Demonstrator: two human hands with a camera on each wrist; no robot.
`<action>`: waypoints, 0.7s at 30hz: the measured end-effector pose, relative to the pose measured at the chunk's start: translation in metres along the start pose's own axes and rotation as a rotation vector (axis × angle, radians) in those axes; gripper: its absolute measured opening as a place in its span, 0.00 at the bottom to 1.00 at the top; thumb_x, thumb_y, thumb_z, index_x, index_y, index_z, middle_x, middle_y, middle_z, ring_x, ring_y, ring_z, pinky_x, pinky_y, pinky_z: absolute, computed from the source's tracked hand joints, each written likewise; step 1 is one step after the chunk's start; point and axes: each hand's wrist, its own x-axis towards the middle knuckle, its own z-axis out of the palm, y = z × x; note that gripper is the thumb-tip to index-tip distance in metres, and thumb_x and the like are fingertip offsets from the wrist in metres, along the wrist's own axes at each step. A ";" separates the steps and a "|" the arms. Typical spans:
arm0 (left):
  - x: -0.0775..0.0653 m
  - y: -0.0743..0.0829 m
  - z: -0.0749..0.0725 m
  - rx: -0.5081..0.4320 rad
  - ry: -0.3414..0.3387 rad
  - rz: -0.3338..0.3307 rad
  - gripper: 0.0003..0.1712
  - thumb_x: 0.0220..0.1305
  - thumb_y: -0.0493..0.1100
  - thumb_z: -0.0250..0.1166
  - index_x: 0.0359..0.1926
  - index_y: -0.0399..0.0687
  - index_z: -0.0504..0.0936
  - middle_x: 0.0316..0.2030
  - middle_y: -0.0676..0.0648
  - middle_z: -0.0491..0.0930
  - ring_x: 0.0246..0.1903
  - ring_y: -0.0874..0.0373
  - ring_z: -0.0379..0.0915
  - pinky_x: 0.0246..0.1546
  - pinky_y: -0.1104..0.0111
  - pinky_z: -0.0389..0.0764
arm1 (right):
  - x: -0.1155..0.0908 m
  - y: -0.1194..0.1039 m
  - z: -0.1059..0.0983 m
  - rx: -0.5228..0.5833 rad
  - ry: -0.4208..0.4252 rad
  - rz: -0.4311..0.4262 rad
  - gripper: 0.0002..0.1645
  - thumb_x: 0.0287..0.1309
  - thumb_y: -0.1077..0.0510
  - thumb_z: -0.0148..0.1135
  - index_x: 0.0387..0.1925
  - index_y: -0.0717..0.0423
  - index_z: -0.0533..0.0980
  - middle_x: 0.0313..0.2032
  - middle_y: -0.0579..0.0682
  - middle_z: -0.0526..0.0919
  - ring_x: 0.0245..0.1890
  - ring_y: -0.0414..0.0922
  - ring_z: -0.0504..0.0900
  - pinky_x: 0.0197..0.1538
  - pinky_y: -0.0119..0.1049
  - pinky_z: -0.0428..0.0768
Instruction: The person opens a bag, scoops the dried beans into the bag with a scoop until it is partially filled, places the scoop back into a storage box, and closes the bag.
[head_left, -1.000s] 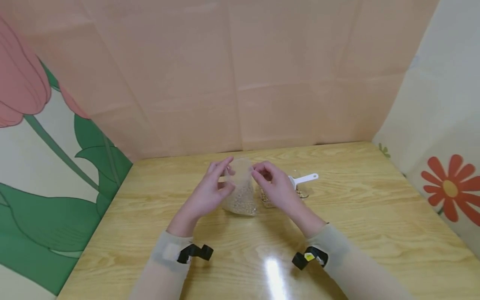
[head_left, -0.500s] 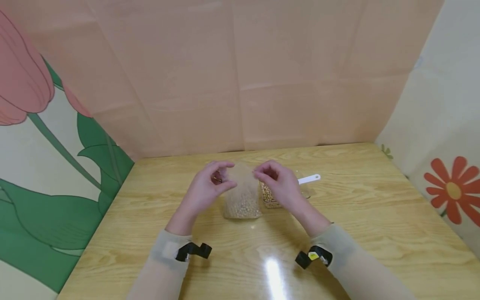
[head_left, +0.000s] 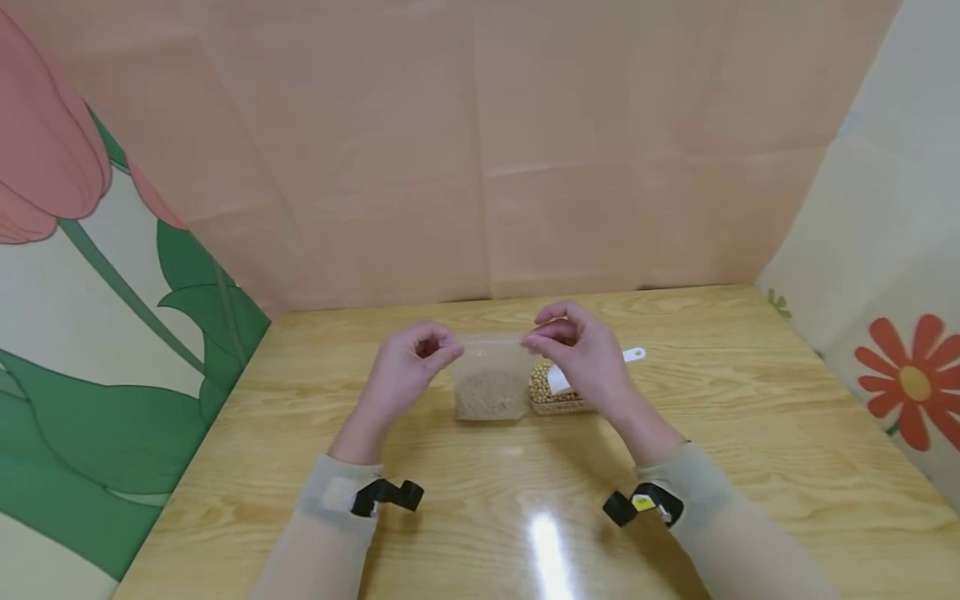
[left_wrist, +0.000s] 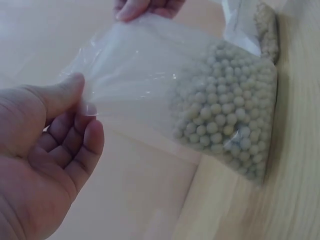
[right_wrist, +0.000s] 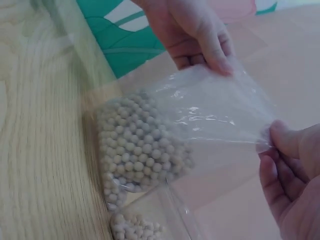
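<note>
A clear plastic bag (head_left: pixel 491 387), its lower part filled with round pale beans, stands upright on the wooden table. My left hand (head_left: pixel 408 367) pinches its upper left corner between thumb and fingers. At the opposite upper corner, my right hand (head_left: pixel 588 358) pinches the plastic the same way. The top edge is stretched flat between both hands. In the left wrist view the beans (left_wrist: pixel 225 110) fill the bottom of the bag, and the plastic above them hangs slack and wrinkled. The right wrist view shows the bag (right_wrist: pixel 145 145) from the other side.
Just right of the bag sits a clear container (head_left: pixel 558 407) of the same beans. A white scoop (head_left: pixel 634 354) lies in it, partly hidden by my right hand. A pink sheet (head_left: pixel 480 167) hangs behind the wooden table (head_left: pixel 465 517).
My left hand, earlier with thumb and fingers spread, now pinches the bag's left corner. My right hand moved right, and the bag's top went from crumpled to stretched wide.
</note>
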 end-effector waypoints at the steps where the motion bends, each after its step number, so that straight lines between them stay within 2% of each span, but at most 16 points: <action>1: 0.000 -0.001 0.000 -0.011 -0.018 0.001 0.04 0.77 0.45 0.73 0.43 0.51 0.89 0.37 0.50 0.84 0.33 0.54 0.76 0.31 0.67 0.76 | 0.001 0.001 -0.002 0.007 -0.005 0.008 0.16 0.69 0.57 0.78 0.52 0.57 0.81 0.42 0.52 0.94 0.42 0.48 0.92 0.46 0.35 0.88; 4: 0.001 -0.004 0.001 -0.061 -0.059 -0.015 0.05 0.79 0.45 0.71 0.46 0.50 0.89 0.39 0.49 0.84 0.36 0.53 0.78 0.34 0.66 0.80 | 0.004 0.004 -0.007 0.016 -0.026 0.024 0.16 0.70 0.58 0.78 0.52 0.59 0.82 0.43 0.53 0.94 0.41 0.47 0.92 0.46 0.36 0.89; 7: 0.002 -0.007 0.000 -0.095 -0.062 -0.023 0.06 0.80 0.45 0.70 0.48 0.49 0.89 0.41 0.48 0.85 0.40 0.52 0.82 0.40 0.63 0.86 | 0.007 0.003 -0.010 -0.003 -0.042 0.020 0.16 0.71 0.58 0.77 0.54 0.59 0.82 0.45 0.53 0.93 0.43 0.47 0.91 0.45 0.34 0.88; 11: 0.003 -0.009 -0.001 -0.105 -0.062 -0.006 0.06 0.81 0.43 0.69 0.49 0.47 0.89 0.41 0.47 0.86 0.41 0.51 0.83 0.45 0.57 0.88 | 0.012 -0.004 -0.008 -0.075 -0.070 -0.016 0.18 0.70 0.58 0.78 0.57 0.56 0.82 0.46 0.50 0.93 0.45 0.47 0.89 0.47 0.32 0.85; 15: 0.003 -0.010 -0.001 -0.121 -0.066 0.003 0.06 0.81 0.42 0.69 0.49 0.45 0.89 0.41 0.47 0.85 0.41 0.51 0.83 0.48 0.51 0.89 | 0.017 -0.015 0.002 -0.125 -0.148 -0.037 0.23 0.70 0.53 0.78 0.61 0.52 0.82 0.48 0.46 0.92 0.49 0.46 0.88 0.52 0.38 0.85; 17: 0.003 -0.010 -0.001 -0.128 -0.062 0.001 0.06 0.81 0.42 0.69 0.49 0.45 0.89 0.42 0.46 0.86 0.42 0.51 0.83 0.50 0.50 0.89 | 0.018 -0.018 0.007 -0.130 -0.171 -0.026 0.22 0.71 0.52 0.78 0.61 0.51 0.82 0.49 0.45 0.92 0.50 0.46 0.88 0.54 0.41 0.85; 21: 0.002 -0.012 -0.003 -0.136 -0.055 -0.016 0.07 0.80 0.43 0.69 0.50 0.45 0.89 0.43 0.46 0.87 0.43 0.52 0.84 0.50 0.54 0.89 | 0.019 -0.017 0.011 -0.120 -0.159 -0.014 0.18 0.70 0.57 0.78 0.57 0.53 0.84 0.46 0.46 0.92 0.49 0.45 0.89 0.53 0.40 0.87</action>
